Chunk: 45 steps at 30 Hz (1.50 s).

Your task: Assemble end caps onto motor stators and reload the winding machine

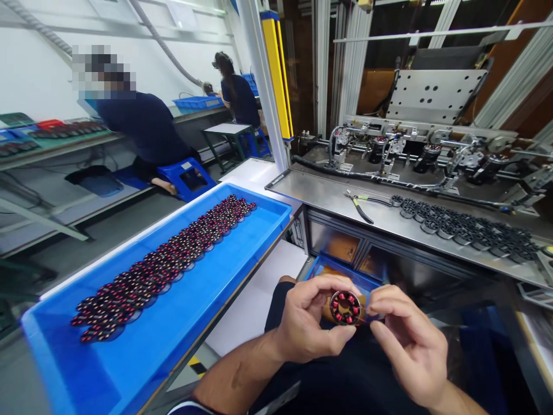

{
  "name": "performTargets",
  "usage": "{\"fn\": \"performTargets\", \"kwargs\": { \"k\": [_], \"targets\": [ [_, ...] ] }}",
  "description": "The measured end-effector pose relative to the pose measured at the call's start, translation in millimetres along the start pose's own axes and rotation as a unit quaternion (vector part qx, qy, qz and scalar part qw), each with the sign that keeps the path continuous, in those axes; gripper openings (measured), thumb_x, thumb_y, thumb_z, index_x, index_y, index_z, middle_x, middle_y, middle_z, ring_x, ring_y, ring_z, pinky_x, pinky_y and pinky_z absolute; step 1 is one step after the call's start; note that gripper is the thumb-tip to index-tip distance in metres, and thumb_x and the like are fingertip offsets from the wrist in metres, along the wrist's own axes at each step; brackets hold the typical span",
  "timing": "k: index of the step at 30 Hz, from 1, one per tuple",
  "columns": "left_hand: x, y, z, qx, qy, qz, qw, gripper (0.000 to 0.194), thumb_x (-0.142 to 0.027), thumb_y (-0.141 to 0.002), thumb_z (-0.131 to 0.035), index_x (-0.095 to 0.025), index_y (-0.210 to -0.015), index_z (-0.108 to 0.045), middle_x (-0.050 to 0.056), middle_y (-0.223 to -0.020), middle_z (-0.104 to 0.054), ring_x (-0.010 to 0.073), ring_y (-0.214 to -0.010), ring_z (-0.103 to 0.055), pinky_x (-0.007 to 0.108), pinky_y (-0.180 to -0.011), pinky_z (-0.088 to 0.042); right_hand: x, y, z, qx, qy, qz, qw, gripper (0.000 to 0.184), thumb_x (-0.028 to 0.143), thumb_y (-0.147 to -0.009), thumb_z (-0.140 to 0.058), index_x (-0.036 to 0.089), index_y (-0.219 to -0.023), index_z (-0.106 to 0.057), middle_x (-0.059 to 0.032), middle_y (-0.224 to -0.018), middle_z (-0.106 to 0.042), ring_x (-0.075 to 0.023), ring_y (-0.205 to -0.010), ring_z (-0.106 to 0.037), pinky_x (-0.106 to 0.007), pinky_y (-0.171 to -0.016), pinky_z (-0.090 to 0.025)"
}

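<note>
My left hand is closed round a small round wound stator with red coils, held up in front of me at the bottom centre. My right hand pinches at the stator's right edge with thumb and forefinger. What the right fingertips grip there is too small to make out. To my left a blue tray carries several more red-wound stators in long rows.
A steel machine table ahead holds a row of dark bare stators and pliers, with winding fixtures behind. Two people in dark shirts sit at benches at the far left. A yellow post stands at the table's corner.
</note>
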State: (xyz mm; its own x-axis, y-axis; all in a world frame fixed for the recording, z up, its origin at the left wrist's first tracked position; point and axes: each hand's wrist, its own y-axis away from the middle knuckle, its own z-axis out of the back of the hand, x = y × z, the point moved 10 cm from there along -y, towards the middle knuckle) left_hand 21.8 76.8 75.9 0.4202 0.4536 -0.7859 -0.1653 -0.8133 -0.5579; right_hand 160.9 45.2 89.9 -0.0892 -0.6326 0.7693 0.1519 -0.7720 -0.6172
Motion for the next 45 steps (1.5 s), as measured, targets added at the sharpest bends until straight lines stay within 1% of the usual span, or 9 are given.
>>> {"fn": "performTargets", "kwargs": {
  "k": [4, 8, 13, 16, 21, 25, 33, 40, 45],
  "targets": [
    [3.8, 0.0, -5.3, 0.022, 0.038, 0.031, 0.999, 0.050, -0.005, -0.063, -0.078, -0.019, -0.110, -0.069, 0.008, -0.097, -0.075, 0.0179, -0.084, -0.070, 0.026, -0.077, -0.059, 16.4, -12.1, -2.4, 0.045, 0.022, 0.085, 0.995, 0.037, -0.004, -0.081, -0.060, 0.016, -0.113, -0.062, -0.0070, -0.092, -0.062, -0.0189, -0.085, -0.060, -0.035, -0.071, -0.052],
    [4.1, 0.8, -5.0, 0.021, 0.018, 0.030, 0.999, 0.048, -0.010, -0.065, -0.080, -0.018, -0.110, -0.068, 0.009, -0.098, -0.075, 0.0192, -0.084, -0.071, 0.027, -0.074, -0.059, 27.3, -13.4, -2.9, 0.031, 0.063, 0.114, 0.991, 0.029, -0.007, -0.080, -0.060, 0.013, -0.100, -0.065, -0.0052, -0.084, -0.060, -0.0168, -0.078, -0.058, -0.035, -0.067, -0.050],
    [-21.5, 0.1, -2.4, -0.023, -0.153, -0.106, 0.982, 0.054, -0.005, -0.060, -0.076, -0.018, -0.112, -0.067, 0.009, -0.097, -0.075, 0.0208, -0.086, -0.071, 0.030, -0.078, -0.059, 26.7, -1.9, -2.7, -0.045, 0.035, 0.084, 0.995, 0.027, -0.009, -0.079, -0.060, 0.013, -0.094, -0.066, -0.0034, -0.082, -0.061, -0.0158, -0.077, -0.058, -0.036, -0.071, -0.050],
    [-25.8, -1.0, -4.9, -0.036, -0.178, -0.128, 0.975, 0.055, -0.003, -0.061, -0.074, -0.018, -0.114, -0.067, 0.009, -0.098, -0.075, 0.0204, -0.085, -0.071, 0.030, -0.078, -0.059, 24.6, 2.5, -5.9, -0.054, 0.015, 0.082, 0.995, 0.029, -0.008, -0.079, -0.059, 0.013, -0.096, -0.067, -0.0032, -0.083, -0.060, -0.0160, -0.078, -0.058, -0.036, -0.071, -0.050],
    [1.0, -5.3, -5.6, -0.025, 0.001, 0.018, 1.000, 0.051, -0.003, -0.062, -0.077, -0.020, -0.109, -0.071, 0.006, -0.098, -0.075, 0.0167, -0.084, -0.070, 0.023, -0.075, -0.057, 15.1, -4.1, 3.7, -0.008, -0.007, 0.071, 0.997, 0.036, -0.003, -0.082, -0.064, 0.016, -0.113, -0.065, -0.0064, -0.094, -0.062, -0.0201, -0.092, -0.060, -0.039, -0.081, -0.053],
    [27.0, 0.4, -18.7, 0.006, 0.162, 0.169, 0.972, 0.040, -0.011, -0.067, -0.082, -0.018, -0.105, -0.073, 0.004, -0.092, -0.074, 0.0119, -0.078, -0.068, 0.020, -0.075, -0.055, 10.6, -19.2, 4.9, 0.095, -0.007, 0.056, 0.994, 0.046, 0.015, -0.085, -0.072, 0.024, -0.128, -0.060, -0.0115, -0.118, -0.058, -0.0253, -0.112, -0.057, -0.043, -0.090, -0.054],
    [42.4, 11.2, -33.2, 0.032, 0.209, 0.270, 0.939, 0.034, -0.019, -0.064, -0.086, -0.012, -0.095, -0.075, 0.005, -0.083, -0.071, 0.0106, -0.073, -0.063, 0.019, -0.071, -0.051, 31.8, -34.2, -8.5, 0.202, 0.003, 0.151, 0.968, 0.017, 0.024, -0.089, -0.070, 0.025, -0.105, -0.072, -0.0094, -0.126, -0.060, -0.0272, -0.119, -0.055, -0.049, -0.094, -0.053],
    [50.9, 14.8, -33.1, 0.013, 0.277, 0.310, 0.909, 0.043, -0.022, -0.058, -0.093, -0.014, -0.096, -0.075, 0.005, -0.083, -0.076, 0.0114, -0.075, -0.070, 0.018, -0.072, -0.054, 46.6, -9.0, 10.1, 0.055, 0.208, 0.215, 0.953, 0.026, 0.006, -0.086, -0.069, 0.019, -0.108, -0.071, -0.0054, -0.100, -0.066, -0.0177, -0.097, -0.061, -0.033, -0.083, -0.057],
    [29.7, 3.0, -29.7, 0.018, 0.201, 0.174, 0.964, 0.045, -0.013, -0.064, -0.088, -0.018, -0.106, -0.073, 0.008, -0.102, -0.075, 0.0143, -0.086, -0.069, 0.022, -0.078, -0.055, 65.5, 9.4, 14.7, -0.054, 0.288, 0.264, 0.919, 0.022, -0.003, -0.082, -0.067, 0.015, -0.093, -0.072, -0.0031, -0.088, -0.067, -0.0176, -0.085, -0.062, -0.036, -0.076, -0.056]
  ]
}}
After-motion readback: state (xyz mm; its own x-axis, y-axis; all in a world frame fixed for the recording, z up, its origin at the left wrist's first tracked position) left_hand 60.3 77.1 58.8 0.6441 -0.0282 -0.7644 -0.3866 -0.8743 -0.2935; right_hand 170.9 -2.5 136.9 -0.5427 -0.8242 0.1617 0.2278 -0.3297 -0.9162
